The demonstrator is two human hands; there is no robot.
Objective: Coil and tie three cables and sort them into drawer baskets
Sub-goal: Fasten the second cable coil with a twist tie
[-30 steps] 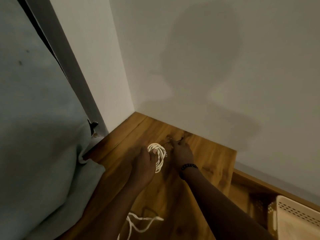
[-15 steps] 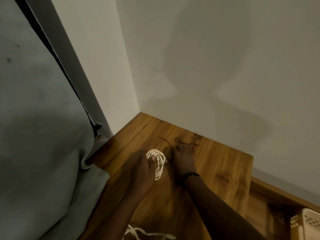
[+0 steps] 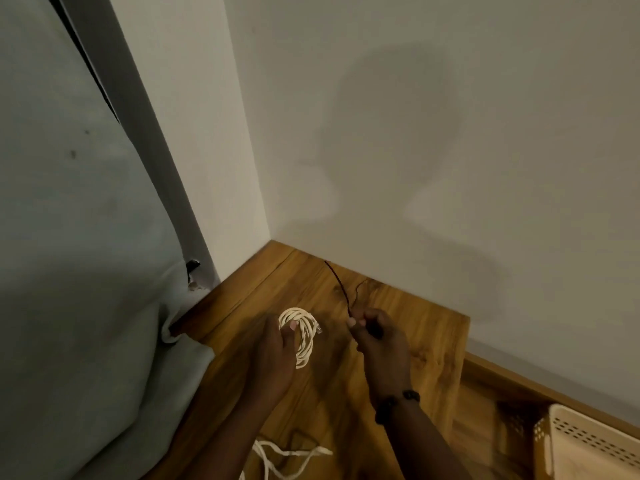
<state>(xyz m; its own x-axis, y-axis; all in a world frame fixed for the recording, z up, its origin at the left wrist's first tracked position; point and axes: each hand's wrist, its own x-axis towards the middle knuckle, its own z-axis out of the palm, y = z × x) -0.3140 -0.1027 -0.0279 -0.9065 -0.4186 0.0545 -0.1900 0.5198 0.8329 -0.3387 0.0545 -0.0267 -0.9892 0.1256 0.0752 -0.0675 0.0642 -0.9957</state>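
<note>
coiled white cable [image 3: 300, 337]: on wooden top [image 3: 408, 344], gripped by left hand [image 3: 273, 355], fingers curled round it. thin dark tie [image 3: 341, 289]: pinched upright between right hand [image 3: 379, 344] fingertips. cream basket [image 3: 588, 445]: lower right.

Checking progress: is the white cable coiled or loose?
Coiled: the white cable sits in stacked round loops, gripped by the left hand.

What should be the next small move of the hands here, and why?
Probably bring the thin dark tie, pinched in the right hand, across to the white coil and wrap it around. The left hand holds the coil together, and no tie binds it yet.
</note>
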